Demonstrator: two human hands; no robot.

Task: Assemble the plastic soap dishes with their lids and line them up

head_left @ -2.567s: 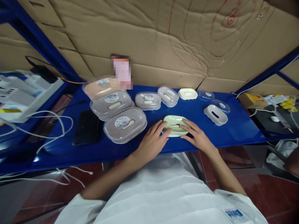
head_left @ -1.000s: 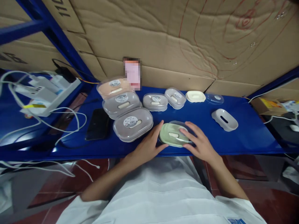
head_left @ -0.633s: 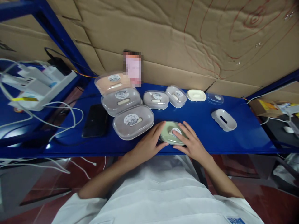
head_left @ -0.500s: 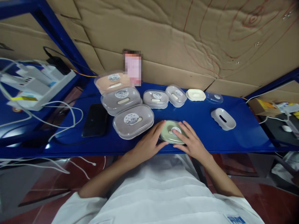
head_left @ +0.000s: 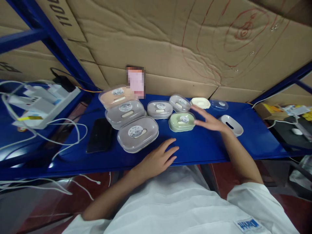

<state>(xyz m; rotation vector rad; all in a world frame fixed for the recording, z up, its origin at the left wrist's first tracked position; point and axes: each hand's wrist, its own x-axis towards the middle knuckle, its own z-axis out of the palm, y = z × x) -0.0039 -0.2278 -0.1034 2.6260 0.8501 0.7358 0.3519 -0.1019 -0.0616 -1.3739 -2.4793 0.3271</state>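
A green soap box (head_left: 177, 126) with a clear lid and a round label sits on the blue table. My right hand (head_left: 209, 121) is just right of it, fingers stretched out, a fingertip at the box's right edge; whether they touch I cannot tell. Nearer the front edge, my left hand (head_left: 159, 159) is open and holds nothing, its fingers apart. Behind the green box stand a small grey lidded soap box (head_left: 159, 112) and another grey soap box (head_left: 179, 106). Beyond my right fingers lie a cream tray (head_left: 201, 102) and a loose clear lid (head_left: 219, 105).
Left of my hands are large grey soap boxes (head_left: 137, 138) and a peach one (head_left: 110, 100). A black phone (head_left: 99, 135) lies beside them. A white slotted tray (head_left: 236, 125) is partly behind my right wrist. White cables (head_left: 78, 130) trail at the left; cardboard (head_left: 156, 42) walls the back.
The green soap box has moved away from the front edge, close to the grey ones. Both hands have let go; my right hand has risen and moved right, my left has dropped back.
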